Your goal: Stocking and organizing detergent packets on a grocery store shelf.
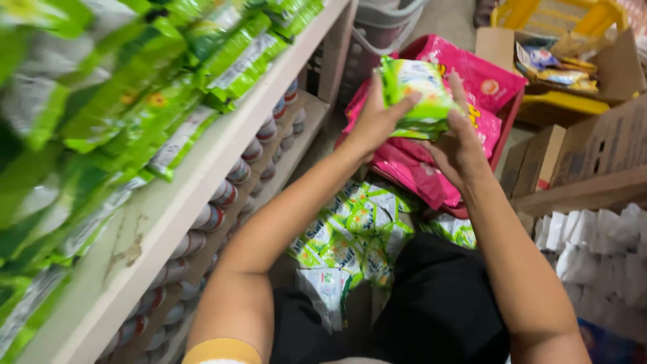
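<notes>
Green packets (pixel 101 101) are crowding the shelf (pixel 202 182) right up by the lens, cans (pixel 222 195) lining up on the shelf below. Pink bags (pixel 431 168) are lying in a red crate (pixel 507 128) ahead. More green sachets (pixel 350 236) are piling by the knees. Both hands are gripping a green sachet bundle (pixel 414 94) over the crate: left hand (pixel 374 125) with its thumb on top, right hand (pixel 458 145) with fingers curling around.

Glossy plastic green sachets (pixel 414 94), glossy pink bags (pixel 472 77), matt cardboard boxes (pixel 600 145).

two hands (pixel 377 121), two cardboard boxes (pixel 606 145)
</notes>
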